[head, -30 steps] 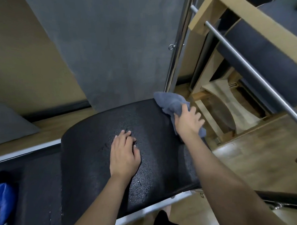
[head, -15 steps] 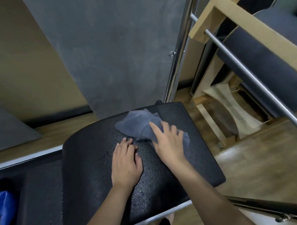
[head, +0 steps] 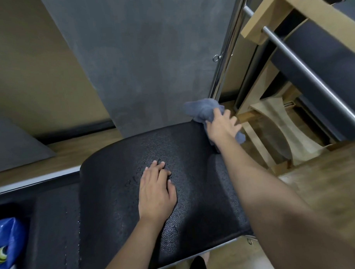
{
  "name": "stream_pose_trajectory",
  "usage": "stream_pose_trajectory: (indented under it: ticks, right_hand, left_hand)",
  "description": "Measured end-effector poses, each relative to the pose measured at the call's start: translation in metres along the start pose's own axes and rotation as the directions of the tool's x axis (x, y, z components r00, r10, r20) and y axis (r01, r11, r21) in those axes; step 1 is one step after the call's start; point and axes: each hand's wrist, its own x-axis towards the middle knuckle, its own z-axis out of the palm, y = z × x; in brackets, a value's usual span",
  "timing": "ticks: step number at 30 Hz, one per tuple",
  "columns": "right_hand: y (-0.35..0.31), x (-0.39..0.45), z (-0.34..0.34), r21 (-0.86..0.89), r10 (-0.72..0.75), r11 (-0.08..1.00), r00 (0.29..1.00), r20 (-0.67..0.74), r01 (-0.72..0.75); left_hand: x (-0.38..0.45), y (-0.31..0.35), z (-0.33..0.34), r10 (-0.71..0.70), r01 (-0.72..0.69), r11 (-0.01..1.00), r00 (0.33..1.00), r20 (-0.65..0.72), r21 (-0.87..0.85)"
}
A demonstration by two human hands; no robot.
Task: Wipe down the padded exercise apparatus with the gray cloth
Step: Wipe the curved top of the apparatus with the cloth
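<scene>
- A grey wall panel (head: 142,61) stood behind the black padded apparatus (head: 118,188), with a chrome upright pole (head: 225,58) rising just past the pad's far right corner.
- To the right stood a wooden frame (head: 301,11) crossed by one slanting metal bar (head: 311,77); a curved wooden piece (head: 289,128) lay lower down on the floor side.
- A blue bag (head: 7,247) sat at the lower left edge, well apart from both hands.
- Nothing lay on the pad between the two hands; its textured top showed small droplets near the middle.
- The gray cloth (head: 204,111) was bunched at the pad's far right corner, close to the base of the pole.
- The right hand (head: 222,128) gripped the cloth, fingers curled over it; cloth bulged out beyond the fingertips on the far side and a small tail hung below the hand on the right.
- The left hand (head: 156,191) rested flat on the middle of the pad, fingers straight and together, holding nothing, well apart from the cloth.
- Counted: one cloth, one pad, two hands, one pole, one bar, one bag.
</scene>
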Motion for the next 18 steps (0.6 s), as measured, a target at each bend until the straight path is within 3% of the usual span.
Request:
stream_pose_trajectory:
  ticks: [3,10,14,18]
  right_hand:
    - [-0.022,-0.044,0.006,-0.066,-0.230,0.972,0.972,-0.058,0.226]
    - [0.016,-0.169,0.017,-0.220,-0.477,0.861,0.878,-0.038,0.458]
    - [0.062,-0.174,0.013,-0.187,-0.386,0.909,0.921,-0.042,0.373]
    - [0.051,-0.122,-0.002,-0.077,-0.119,0.990,0.993,-0.007,0.118]
  left_hand:
    - [0.001,0.001,-0.001,0.009,-0.009,1.000,1.000,-0.007,-0.001]
    - [0.002,0.001,-0.004,0.012,-0.013,0.999,1.000,-0.008,-0.044]
    - [0.002,-0.002,-0.006,-0.020,0.022,0.989,1.000,0.016,-0.146]
    - [0.003,-0.011,-0.024,-0.104,0.121,0.866,0.993,0.064,-0.486]
